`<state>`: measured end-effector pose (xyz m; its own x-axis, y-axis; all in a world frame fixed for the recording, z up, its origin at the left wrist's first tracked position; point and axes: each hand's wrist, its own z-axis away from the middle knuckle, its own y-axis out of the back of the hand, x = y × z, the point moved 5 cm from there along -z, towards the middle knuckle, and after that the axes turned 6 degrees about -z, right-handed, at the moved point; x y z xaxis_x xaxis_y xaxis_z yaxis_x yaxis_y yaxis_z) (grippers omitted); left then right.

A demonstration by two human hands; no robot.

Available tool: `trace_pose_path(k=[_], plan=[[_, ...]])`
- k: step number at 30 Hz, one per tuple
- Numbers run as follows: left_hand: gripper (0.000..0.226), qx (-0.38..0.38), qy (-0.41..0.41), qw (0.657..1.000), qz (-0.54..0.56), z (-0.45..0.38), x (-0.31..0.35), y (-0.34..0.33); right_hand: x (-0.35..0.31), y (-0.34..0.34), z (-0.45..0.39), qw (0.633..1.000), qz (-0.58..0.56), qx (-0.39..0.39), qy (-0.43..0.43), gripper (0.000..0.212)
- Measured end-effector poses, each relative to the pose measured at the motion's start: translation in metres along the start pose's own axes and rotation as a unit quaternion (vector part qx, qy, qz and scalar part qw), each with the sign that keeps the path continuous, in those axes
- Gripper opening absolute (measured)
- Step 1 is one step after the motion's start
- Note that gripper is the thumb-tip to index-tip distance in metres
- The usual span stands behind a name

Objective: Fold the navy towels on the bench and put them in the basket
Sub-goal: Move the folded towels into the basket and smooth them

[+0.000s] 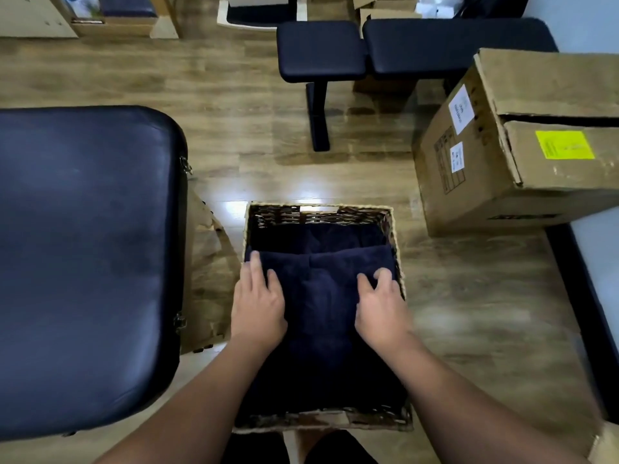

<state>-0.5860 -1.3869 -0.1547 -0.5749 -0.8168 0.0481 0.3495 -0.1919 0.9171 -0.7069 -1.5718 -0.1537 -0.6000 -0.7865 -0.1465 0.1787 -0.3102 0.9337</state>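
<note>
Head view, looking down. Woven basket (388, 218) sits on the wood floor (234, 128) at 6 o'clock in the picture, just in front of the person's legs. Navy towel (321, 289) lies folded inside it, filling most of the basket; a second dark layer shows beneath it toward the 12 o'clock wall of the basket.

Left hand (259, 304) lies flat on the towel at its 9 o'clock edge, fingers straight and pointing to 12 o'clock, tips close to the basket's left wall. Grip: spread open, pressing, nothing pinched.

Right hand (382, 309) rests on the towel at its 3 o'clock side, near the basket's right wall. Fingers loosely bent, tips touching the cloth; grip relaxed, with no fold of cloth seen caught in it.

Padded navy bench (83, 256) fills the 9 o'clock side of the view, top bare of towels in the part visible. A flat piece of cardboard (204, 262) lies between bench and basket.

Large cardboard box (495, 169) with a yellow label (564, 144) at 2 o'clock. Black weight bench (368, 50) at 12 o'clock, well apart from the basket.
</note>
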Motion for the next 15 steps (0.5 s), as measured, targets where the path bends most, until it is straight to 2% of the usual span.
trace_pose_path(k=[2,4,6,11,15], plan=[[0.086,-0.045,-0.043,0.998,-0.033,-0.003,0.008,-0.014,-0.002,-0.011,-0.002,0.997,0.003,-0.077,-0.028,0.079],[0.093,-0.122,-0.030,0.992,-0.025,-0.013,0.008,-0.029,-0.003,-0.018,-0.008,0.991,-0.010,-0.114,-0.062,0.089],[0.097,-0.159,-0.016,0.987,-0.009,-0.026,0.006,-0.040,0.001,-0.027,-0.014,0.985,-0.043,-0.139,-0.095,0.092],[0.098,-0.171,-0.008,0.984,0.043,-0.044,0.001,-0.051,0.013,-0.036,-0.031,0.978,-0.080,-0.165,-0.104,0.098],[0.099,-0.144,0.002,0.989,0.043,-0.034,-0.002,-0.053,0.007,-0.037,-0.022,0.975,-0.091,-0.181,-0.089,0.106]])
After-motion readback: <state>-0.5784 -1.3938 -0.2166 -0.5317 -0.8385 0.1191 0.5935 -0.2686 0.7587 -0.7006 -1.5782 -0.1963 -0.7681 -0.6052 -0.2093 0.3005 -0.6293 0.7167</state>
